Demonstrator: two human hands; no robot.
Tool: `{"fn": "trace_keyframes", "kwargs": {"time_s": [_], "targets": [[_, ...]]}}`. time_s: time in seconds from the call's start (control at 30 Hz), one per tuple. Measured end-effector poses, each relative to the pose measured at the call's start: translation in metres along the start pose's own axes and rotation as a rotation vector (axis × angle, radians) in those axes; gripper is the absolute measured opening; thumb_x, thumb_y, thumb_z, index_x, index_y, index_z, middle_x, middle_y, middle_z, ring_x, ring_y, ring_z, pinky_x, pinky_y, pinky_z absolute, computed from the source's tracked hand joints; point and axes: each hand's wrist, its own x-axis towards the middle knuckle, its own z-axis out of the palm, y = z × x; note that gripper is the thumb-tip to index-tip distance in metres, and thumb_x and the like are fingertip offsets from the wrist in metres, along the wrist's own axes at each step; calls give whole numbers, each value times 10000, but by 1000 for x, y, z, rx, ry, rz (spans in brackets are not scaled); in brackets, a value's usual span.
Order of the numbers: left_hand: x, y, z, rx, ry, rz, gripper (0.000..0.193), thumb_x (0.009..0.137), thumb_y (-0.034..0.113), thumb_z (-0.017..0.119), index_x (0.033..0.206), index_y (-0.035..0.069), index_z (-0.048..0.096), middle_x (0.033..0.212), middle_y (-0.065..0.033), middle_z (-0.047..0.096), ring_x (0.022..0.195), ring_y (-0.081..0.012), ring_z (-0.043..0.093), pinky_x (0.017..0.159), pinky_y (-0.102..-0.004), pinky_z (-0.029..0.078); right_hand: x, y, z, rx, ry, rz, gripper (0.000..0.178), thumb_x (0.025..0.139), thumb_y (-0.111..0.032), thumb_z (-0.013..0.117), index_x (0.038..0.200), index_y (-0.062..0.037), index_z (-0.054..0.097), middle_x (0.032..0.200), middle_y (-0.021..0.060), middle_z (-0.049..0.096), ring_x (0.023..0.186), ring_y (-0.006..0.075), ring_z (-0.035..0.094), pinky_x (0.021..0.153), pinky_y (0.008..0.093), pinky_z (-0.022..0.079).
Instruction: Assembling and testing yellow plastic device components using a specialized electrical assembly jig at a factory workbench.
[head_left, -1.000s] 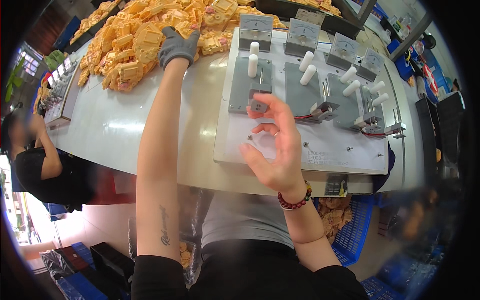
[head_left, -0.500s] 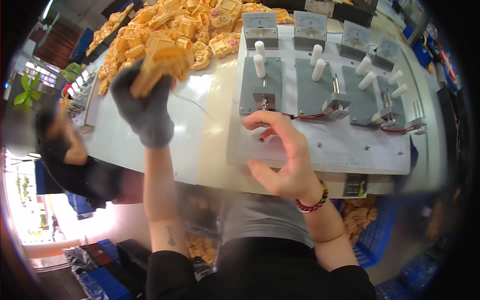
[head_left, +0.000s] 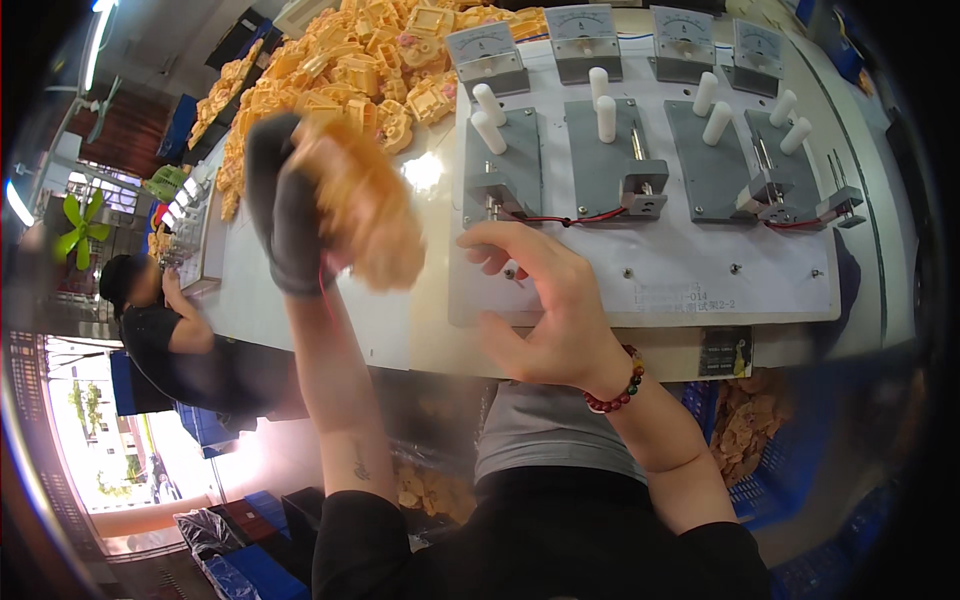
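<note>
My left hand (head_left: pixel 287 225), in a dark grey glove, grips a yellow-orange moulded plastic part (head_left: pixel 365 205) above the left side of the table. The part is blurred by motion, and a thin red wire (head_left: pixel 324 280) hangs beside it. My bare right hand (head_left: pixel 555 315), a bead bracelet at its wrist, hovers over the front left of a white test board (head_left: pixel 690 275). Its fingers are curved, with thumb and fingertips apart and nothing visible between them. Close to those fingertips is a small metal post (head_left: pixel 511 272). Grey fixture plates (head_left: pixel 600 165) with white pegs stand just beyond.
Several analogue meters (head_left: pixel 584 42) line the board's far edge. A heap of similar yellow-orange parts (head_left: pixel 365 75) covers the table's far left. Below the table edge at right, a blue crate (head_left: pixel 775 465) holds more parts. Another person (head_left: pixel 165 320) sits at far left.
The plastic part has turned in my left hand and come lower and slightly right. My right hand stays over the board's front left, fingers still apart. The whole view has shifted somewhat.
</note>
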Motion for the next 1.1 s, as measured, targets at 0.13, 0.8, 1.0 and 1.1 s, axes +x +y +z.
{"fn": "trace_keyframes", "kwargs": {"time_s": [0.13,0.8,1.0,1.1], "targets": [[82,-17,19,258,-505,5,196,831,78,577,1026,85,590,1014,-163,561,904,-303,586,773,-374,481,-1,-1,-1,1,-11,-18,514,623,-65,640,1133,-55,578,975,85,639,800,198,606,682,292,484],[113,-54,105,942,-1521,83,204,860,95,543,1056,105,600,1063,-119,530,990,-282,560,829,-333,462,-1,5,-2,-23,12,-32,534,596,-42,604,1128,-32,570,941,126,628,761,245,604,727,333,517],[84,-93,48,48,-645,-664,314,941,272,482,1198,134,596,1020,-80,656,880,-253,658,735,-358,507,-8,-10,-11,301,-20,188,568,709,-61,624,1263,-85,503,795,99,613,687,237,608,667,332,507],[44,-115,36,968,-418,-571,434,916,400,513,1242,123,584,1295,-91,566,1159,-241,572,953,-405,433,-22,-21,-25,264,-57,179,620,741,-39,624,1334,-97,451,760,59,608,670,179,588,652,300,495]]}}
